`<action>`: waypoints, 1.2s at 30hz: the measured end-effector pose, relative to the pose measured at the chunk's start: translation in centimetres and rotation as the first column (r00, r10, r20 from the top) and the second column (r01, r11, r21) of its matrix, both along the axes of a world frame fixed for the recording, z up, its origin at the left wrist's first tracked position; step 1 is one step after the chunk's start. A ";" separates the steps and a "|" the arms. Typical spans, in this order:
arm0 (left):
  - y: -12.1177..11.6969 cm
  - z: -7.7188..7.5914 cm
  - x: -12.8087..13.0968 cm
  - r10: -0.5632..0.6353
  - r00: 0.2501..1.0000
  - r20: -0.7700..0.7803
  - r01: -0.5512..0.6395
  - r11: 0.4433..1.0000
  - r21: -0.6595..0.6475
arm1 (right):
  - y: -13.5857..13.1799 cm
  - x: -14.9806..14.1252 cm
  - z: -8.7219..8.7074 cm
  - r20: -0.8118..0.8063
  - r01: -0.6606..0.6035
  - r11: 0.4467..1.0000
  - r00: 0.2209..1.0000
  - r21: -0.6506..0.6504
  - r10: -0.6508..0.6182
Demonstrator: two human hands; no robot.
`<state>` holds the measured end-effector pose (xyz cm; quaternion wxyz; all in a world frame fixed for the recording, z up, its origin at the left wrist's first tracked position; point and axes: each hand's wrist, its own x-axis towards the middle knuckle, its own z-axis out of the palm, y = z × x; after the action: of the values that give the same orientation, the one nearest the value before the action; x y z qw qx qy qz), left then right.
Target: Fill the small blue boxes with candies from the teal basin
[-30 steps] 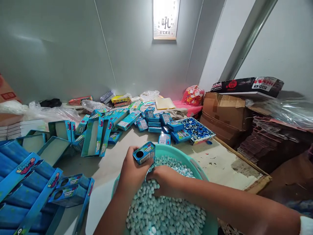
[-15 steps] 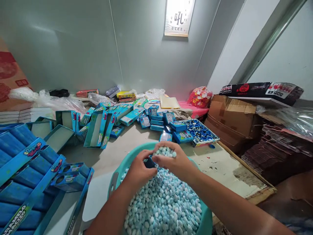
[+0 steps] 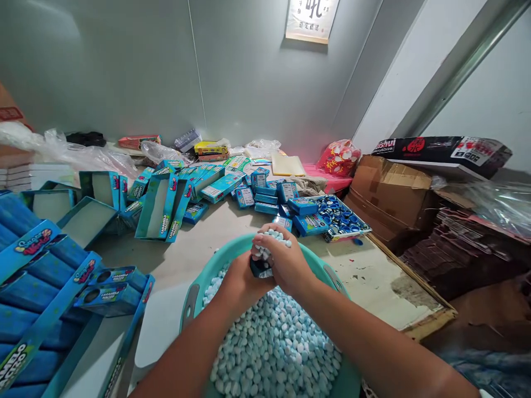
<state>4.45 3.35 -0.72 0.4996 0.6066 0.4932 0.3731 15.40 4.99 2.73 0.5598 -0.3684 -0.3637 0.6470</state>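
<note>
My left hand (image 3: pixel 239 283) is wrapped around a small dark-blue box (image 3: pixel 259 268), mostly hidden by the fingers, with its opening facing up. Cupped against it, my right hand (image 3: pixel 293 266) holds a handful of pale blue and white candies (image 3: pixel 277 237). Some of these lie right at the mouth of the box. Both hands are over a turquoise basin (image 3: pixel 219 255) filled with the same loose candies (image 3: pixel 274 342).
Display trays of blue boxes (image 3: pixel 33 287) stand at left, beside a white lid-like panel (image 3: pixel 160 320). Several small blue boxes (image 3: pixel 265 199) lie piled behind the basin. A tray of blue round pieces (image 3: pixel 340 218) sits at right, near cardboard cartons (image 3: pixel 385 193).
My right hand has tilted in and closed against the box, bringing the candies to its mouth. My left hand has turned the box slightly. The camera view has shifted a little.
</note>
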 end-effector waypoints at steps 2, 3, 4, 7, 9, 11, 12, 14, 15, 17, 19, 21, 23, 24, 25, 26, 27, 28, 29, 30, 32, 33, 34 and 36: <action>0.0 0.3 0.1 -0.002 1.000 -0.001 0.002 1.000 -0.005 | 0.0 0.0 -0.1 -0.006 0.007 1.000 1.000 -0.003 -0.007; 0.0 0.4 0.1 -0.003 1.000 -0.007 0.003 1.000 -0.007 | 0.0 -0.1 -0.2 -0.009 0.010 1.000 1.000 -0.007 -0.010; 0.0 0.5 0.1 -0.002 1.000 -0.014 0.001 1.000 -0.009 | 0.0 -0.1 -0.2 -0.011 0.011 1.000 1.000 -0.013 -0.011; -0.1 0.6 -0.1 0.018 0.999 -0.044 -0.019 1.000 -0.009 | 0.0 0.0 -0.3 -0.024 0.009 1.000 1.000 -0.026 -0.010; -0.1 0.5 -0.2 0.034 0.997 -0.062 -0.034 0.999 -0.009 | -0.1 0.0 -0.4 -0.036 0.010 1.000 0.999 -0.024 -0.011; -0.1 0.3 -0.2 0.036 0.996 -0.078 -0.037 0.999 -0.012 | -0.2 0.1 -0.5 -0.044 0.017 1.000 0.999 -0.004 -0.018; -0.2 0.3 -0.2 0.034 0.996 -0.087 -0.035 0.999 -0.015 | -0.2 0.1 -0.5 -0.047 0.022 1.000 0.999 0.008 -0.021; -0.2 0.3 -0.2 0.029 0.994 -0.106 -0.032 0.999 -0.022 | -0.3 0.1 -0.6 -0.061 0.025 0.999 0.998 0.032 -0.023; -0.3 0.3 -0.2 0.029 0.993 -0.115 -0.032 0.999 -0.025 | -0.3 0.0 -0.5 -0.072 0.022 0.999 0.997 0.042 -0.019; -0.4 0.4 -0.2 0.028 0.991 -0.128 -0.032 0.999 -0.028 | -0.4 0.0 -0.4 -0.094 0.012 0.999 0.996 0.047 -0.008; -0.4 0.6 -0.2 0.024 0.991 -0.133 -0.027 0.999 -0.023 | -0.4 0.0 -0.2 -0.110 0.007 0.999 0.994 0.044 -0.002; -0.4 0.7 -0.3 0.012 0.991 -0.130 -0.013 1.000 -0.006 | -0.4 0.0 0.0 -0.131 0.000 0.999 0.991 0.041 0.006; -0.5 0.7 -0.4 -0.002 0.992 -0.124 0.004 1.000 0.017 | -0.4 0.1 0.1 -0.155 -0.013 0.999 0.988 0.042 0.020; -0.5 0.8 -0.4 -0.008 0.992 -0.123 0.011 1.000 0.027 | -0.3 0.1 0.2 -0.167 -0.022 0.999 0.986 0.045 0.029; -0.5 0.8 -0.5 -0.014 0.992 -0.123 0.018 0.999 0.033 | -0.3 0.2 0.2 -0.177 -0.030 0.998 0.983 0.049 0.038; -0.5 0.8 -0.5 -0.015 0.992 -0.126 0.020 0.999 0.037 | -0.3 0.2 0.2 -0.182 -0.038 0.998 0.982 0.055 0.047; -0.6 0.8 -0.6 -0.015 0.992 -0.128 0.020 0.999 0.038 | -0.3 0.3 0.2 -0.184 -0.044 0.997 0.981 0.058 0.054; -0.6 0.8 -0.6 -0.014 0.991 -0.130 0.019 0.999 0.039 | -0.2 0.3 0.2 -0.187 -0.050 0.997 0.980 0.060 0.060; -0.7 0.8 -0.6 -0.014 0.991 -0.131 0.019 0.999 0.040 | -0.2 0.4 0.3 -0.190 -0.055 0.997 0.980 0.060 0.065; -0.7 0.9 -0.7 -0.015 0.991 -0.131 0.021 0.999 0.043 | -0.2 0.4 0.3 -0.191 -0.061 0.996 0.979 0.058 0.071; -0.9 0.9 -0.7 -0.026 0.992 -0.127 0.033 0.998 0.054 | -0.2 0.4 0.3 -0.186 -0.065 0.997 0.980 0.046 0.073; -0.9 0.9 -0.7 -0.034 0.992 -0.125 0.042 0.997 0.060 | -0.2 0.4 0.3 -0.184 -0.060 0.997 0.981 0.043 0.067; -0.9 0.9 -0.7 -0.039 0.992 -0.124 0.048 0.997 0.068 | -0.2 0.4 0.3 -0.183 -0.053 0.998 0.981 0.043 0.060; -1.0 0.9 -0.7 -0.044 0.992 -0.122 0.055 0.995 0.082 | -0.2 0.3 0.3 -0.183 -0.043 0.998 0.982 0.039 0.049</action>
<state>3.74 2.37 0.18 0.4519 0.6607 0.4909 0.3440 15.74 4.81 3.02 0.5822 -0.2887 -0.3300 0.6847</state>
